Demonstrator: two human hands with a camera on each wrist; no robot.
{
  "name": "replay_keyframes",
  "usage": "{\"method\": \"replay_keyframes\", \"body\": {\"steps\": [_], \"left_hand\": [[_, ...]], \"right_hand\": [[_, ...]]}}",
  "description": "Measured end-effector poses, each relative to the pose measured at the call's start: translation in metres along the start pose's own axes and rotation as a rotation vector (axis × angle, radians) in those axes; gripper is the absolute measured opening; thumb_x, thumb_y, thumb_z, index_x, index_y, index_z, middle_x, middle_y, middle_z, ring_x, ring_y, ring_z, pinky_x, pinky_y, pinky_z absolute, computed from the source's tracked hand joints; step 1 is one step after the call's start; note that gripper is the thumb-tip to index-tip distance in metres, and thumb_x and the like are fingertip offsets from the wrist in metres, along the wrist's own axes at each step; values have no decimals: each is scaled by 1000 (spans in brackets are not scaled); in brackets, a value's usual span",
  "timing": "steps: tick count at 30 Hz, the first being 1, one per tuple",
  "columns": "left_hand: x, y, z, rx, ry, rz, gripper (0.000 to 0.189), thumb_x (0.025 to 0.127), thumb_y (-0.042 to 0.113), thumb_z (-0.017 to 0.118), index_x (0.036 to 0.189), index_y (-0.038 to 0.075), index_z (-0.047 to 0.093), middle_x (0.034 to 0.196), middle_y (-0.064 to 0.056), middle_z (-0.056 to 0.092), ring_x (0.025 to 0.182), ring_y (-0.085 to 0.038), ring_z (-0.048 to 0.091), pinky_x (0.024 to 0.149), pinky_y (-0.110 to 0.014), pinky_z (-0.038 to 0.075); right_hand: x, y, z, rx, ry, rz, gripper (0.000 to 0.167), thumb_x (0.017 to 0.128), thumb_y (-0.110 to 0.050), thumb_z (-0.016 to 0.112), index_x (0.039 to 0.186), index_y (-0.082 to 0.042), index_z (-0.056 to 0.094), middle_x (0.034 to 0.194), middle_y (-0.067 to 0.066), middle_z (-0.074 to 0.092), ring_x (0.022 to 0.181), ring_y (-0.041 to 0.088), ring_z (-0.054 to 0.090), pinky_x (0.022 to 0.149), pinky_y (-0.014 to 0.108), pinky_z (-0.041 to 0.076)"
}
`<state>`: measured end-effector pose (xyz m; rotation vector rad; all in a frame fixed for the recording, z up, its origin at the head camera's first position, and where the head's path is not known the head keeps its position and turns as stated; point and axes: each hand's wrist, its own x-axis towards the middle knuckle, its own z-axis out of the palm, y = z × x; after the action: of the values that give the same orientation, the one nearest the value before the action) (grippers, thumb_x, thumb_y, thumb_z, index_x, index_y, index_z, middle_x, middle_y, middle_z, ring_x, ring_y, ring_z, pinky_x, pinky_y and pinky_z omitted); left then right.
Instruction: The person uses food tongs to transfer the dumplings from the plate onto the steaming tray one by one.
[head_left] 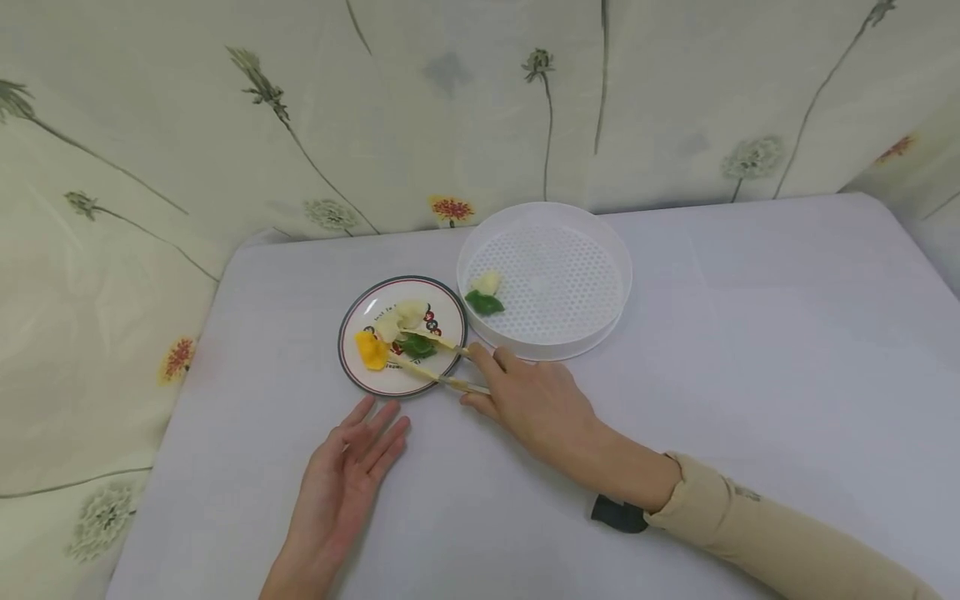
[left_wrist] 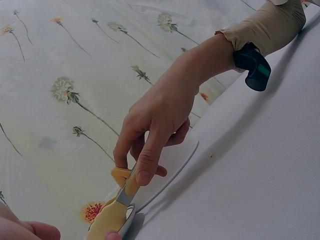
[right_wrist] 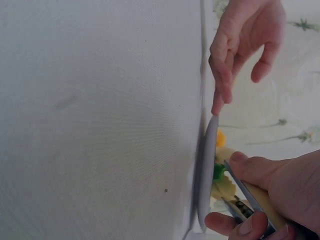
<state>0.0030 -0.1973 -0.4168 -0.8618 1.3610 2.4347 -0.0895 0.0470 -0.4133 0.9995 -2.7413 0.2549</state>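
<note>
In the head view my right hand (head_left: pixel 536 404) grips a pair of tongs (head_left: pixel 420 372) with pale yellow ends and metal arms. The two tips are spread apart over a small plate (head_left: pixel 352 372) with a dark rim. On it lie a yellow piece (head_left: pixel 371 350), pale whitish pieces (head_left: pixel 408 314) and a green piece (head_left: pixel 418 346), the green one between the tong arms. My left hand (head_left: pixel 341 483) is held palm up with fingers extended, fingertips right at the plate's near rim. From the right wrist view, thumb and fingers close round the tongs (right_wrist: pixel 257 197).
A round white perforated tray (head_left: pixel 555 283) stands right beside the plate, towards the back. It holds another whitish piece (head_left: pixel 487 282) and green piece (head_left: pixel 484 303) at its left side. A white cloth (head_left: pixel 735 350) covers the table; a floral curtain (head_left: pixel 480 100) hangs behind.
</note>
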Motion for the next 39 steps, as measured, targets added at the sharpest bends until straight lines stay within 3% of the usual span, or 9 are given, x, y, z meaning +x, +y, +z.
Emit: {"method": "replay_keyframes", "body": {"steps": [8, 21, 31, 39], "left_hand": [[0, 0, 0, 4, -1, 7, 61, 112, 25, 39, 171, 16, 25, 171, -9, 43, 152, -26, 54, 118, -28, 54], [0, 0, 1, 1, 6, -9, 62, 113, 26, 39, 172, 16, 24, 171, -8, 42, 155, -29, 49, 118, -28, 54], [0, -1, -1, -19, -5, -8, 62, 113, 25, 38, 172, 16, 23, 171, -8, 42, 153, -27, 52, 119, -28, 53], [-1, -2, -2, -29, -16, 0, 61, 113, 25, 39, 171, 16, 25, 170, -9, 43, 149, -25, 57, 120, -29, 53]], "right_hand": [[0, 2, 1, 3, 1, 4, 49, 99, -51, 73, 129, -15, 58, 80, 0, 57, 49, 12, 36, 42, 24, 24], [-1, 3, 2, 19, 14, 7, 47, 98, -50, 74, 128, -17, 59, 82, 0, 59, 48, 13, 37, 41, 24, 24], [-2, 8, -9, 35, 37, 15, 45, 100, -48, 72, 130, -18, 59, 83, 0, 62, 52, 12, 43, 41, 27, 35], [-4, 12, -20, 14, 31, 19, 49, 102, -49, 69, 137, -17, 57, 82, 0, 62, 50, 11, 41, 41, 25, 37]]}}
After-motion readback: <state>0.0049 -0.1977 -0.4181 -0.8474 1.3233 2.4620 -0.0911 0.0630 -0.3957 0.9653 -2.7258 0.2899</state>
